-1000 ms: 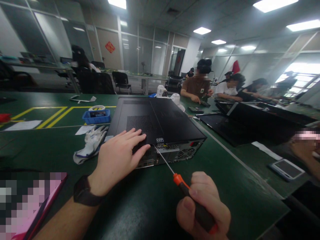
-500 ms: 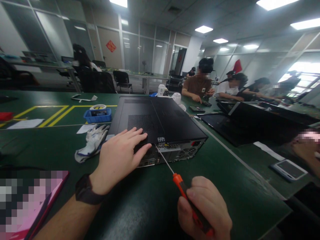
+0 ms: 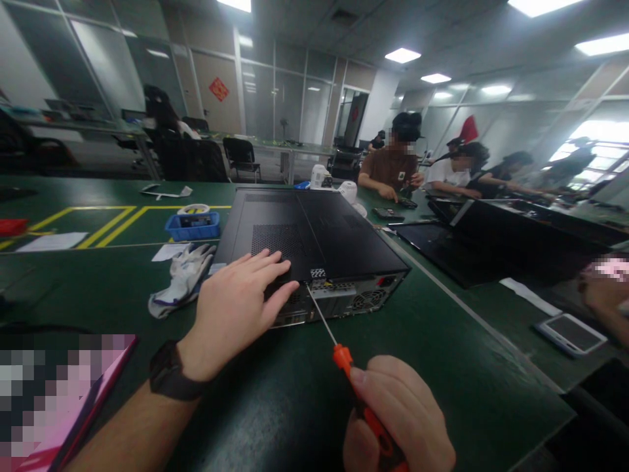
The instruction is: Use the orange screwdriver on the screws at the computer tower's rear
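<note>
While the screwdriver [image 3: 343, 358] keeps its tip in place, the right hand [image 3: 400, 413] has shifted its grip

The right hand's fingers, wrapped around the orange-and-black handle, have rolled over the past second; the handle has swung slightly left; the tip appears to meet the top back edge of the black computer case [image 3: 339, 239], which lies flat on the green table [image 3: 280, 400]; the left hand [image 3: 240, 298], flattened palm-down on the case, has stayed put; this suggests turning against a steadied case, though any loosening or tightening cannot be seen.
</note>
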Available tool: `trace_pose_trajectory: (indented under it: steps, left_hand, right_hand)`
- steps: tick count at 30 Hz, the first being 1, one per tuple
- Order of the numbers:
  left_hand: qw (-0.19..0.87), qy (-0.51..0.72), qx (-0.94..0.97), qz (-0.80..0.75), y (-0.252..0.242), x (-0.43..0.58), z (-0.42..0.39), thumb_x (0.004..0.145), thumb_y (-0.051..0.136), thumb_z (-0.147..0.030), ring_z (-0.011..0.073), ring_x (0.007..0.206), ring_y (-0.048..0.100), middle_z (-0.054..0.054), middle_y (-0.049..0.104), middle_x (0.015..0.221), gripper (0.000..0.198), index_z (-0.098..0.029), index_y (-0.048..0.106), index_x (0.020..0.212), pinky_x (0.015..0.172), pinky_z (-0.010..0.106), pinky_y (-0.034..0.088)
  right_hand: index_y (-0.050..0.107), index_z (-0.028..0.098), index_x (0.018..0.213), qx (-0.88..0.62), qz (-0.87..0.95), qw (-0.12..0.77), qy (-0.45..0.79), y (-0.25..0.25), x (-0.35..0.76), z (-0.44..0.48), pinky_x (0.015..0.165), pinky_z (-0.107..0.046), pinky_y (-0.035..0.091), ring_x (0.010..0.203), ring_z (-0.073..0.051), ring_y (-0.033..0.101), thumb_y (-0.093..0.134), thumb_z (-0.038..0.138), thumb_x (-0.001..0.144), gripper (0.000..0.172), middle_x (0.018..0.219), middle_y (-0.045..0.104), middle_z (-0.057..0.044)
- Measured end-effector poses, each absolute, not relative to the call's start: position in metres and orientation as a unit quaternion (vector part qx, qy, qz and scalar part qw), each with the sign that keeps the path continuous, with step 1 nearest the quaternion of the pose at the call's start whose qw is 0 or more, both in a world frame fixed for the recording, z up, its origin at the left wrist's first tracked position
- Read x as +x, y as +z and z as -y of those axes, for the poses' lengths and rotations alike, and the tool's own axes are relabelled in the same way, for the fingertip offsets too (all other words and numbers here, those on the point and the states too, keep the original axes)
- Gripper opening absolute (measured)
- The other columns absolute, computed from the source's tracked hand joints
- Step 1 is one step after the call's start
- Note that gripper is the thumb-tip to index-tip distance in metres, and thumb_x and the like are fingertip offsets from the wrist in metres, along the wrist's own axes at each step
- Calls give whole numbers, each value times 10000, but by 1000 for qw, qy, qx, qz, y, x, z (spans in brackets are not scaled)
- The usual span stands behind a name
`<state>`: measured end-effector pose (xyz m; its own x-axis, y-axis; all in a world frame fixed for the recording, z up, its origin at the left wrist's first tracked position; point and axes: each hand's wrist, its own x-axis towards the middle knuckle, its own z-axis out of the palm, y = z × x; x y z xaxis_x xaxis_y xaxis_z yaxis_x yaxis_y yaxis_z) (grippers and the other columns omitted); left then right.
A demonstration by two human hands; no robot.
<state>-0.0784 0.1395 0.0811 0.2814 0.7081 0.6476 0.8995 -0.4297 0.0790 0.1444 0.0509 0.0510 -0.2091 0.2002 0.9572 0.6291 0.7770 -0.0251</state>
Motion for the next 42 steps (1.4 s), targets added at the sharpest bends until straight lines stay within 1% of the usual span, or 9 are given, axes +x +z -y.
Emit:
trace_pose_trajectory:
  steps: [5,8,13,21,28,32,36,39,42]
  left_hand:
    - [154,-315,-785,510,81,-78,-139,1023,620,-462,322,1251,747,95,779,1342,376,-213,805,1235,1118,540,587]
    - [160,-321,-786,504,82,-78,-139,1022,623,-459,325,1236,754,103,790,1320,376,-203,807,1227,1107,538,594]
    - [167,-325,-784,502,82,-78,-140,1017,630,-455,331,1223,760,112,788,1320,374,-197,810,1220,1087,539,607]
    - [164,-327,-781,506,81,-78,-139,1015,625,-473,323,1237,753,97,787,1328,373,-214,814,1207,1106,522,593]
    - [164,-328,-781,505,80,-77,-140,1018,619,-475,327,1232,755,104,788,1323,384,-207,810,1215,1099,522,596]
    - [158,-327,-780,509,80,-78,-139,1019,617,-481,328,1246,748,101,778,1346,386,-211,807,1220,1107,533,590]
    - [152,-323,-781,513,80,-77,-139,1023,611,-482,324,1252,746,98,779,1346,385,-220,803,1229,1120,536,580]
    - [152,-325,-781,511,81,-77,-139,1023,611,-475,326,1258,742,101,783,1337,383,-213,805,1222,1123,534,579]
    - [152,-323,-781,512,82,-77,-138,1022,613,-476,323,1265,739,102,783,1338,384,-211,804,1224,1123,525,581]
  right_hand:
    - [685,96,987,-278,748,564,-210,53,154,-49,669,-315,629,686,-129,647,569,49,894,156,775,663,-26]
    - [674,108,1005,-267,763,553,-200,52,155,-51,631,-317,625,662,-140,651,559,125,957,125,754,655,-29]
    - [659,164,1080,-303,714,606,-180,45,143,-50,607,-379,628,654,-170,647,542,218,974,167,781,653,-29]
    - [654,99,1085,-279,730,597,-185,48,146,-52,572,-341,587,645,-158,634,500,125,955,203,768,651,-35]
    - [630,127,1013,-284,740,581,-186,51,145,-50,644,-343,624,672,-139,627,533,44,803,246,801,641,-22]
    - [650,108,958,-262,757,567,-194,54,152,-52,621,-313,603,644,-135,614,516,75,929,141,758,636,-32]
    - [648,92,976,-269,757,563,-194,52,152,-54,633,-343,612,723,-154,634,463,226,1063,245,829,630,-59]
    - [621,98,968,-274,747,581,-173,49,145,-54,613,-351,593,716,-146,597,446,255,1079,259,830,601,-40]
    - [610,117,933,-265,720,621,-158,47,141,-54,601,-349,580,696,-138,583,473,188,1037,186,817,586,-22]
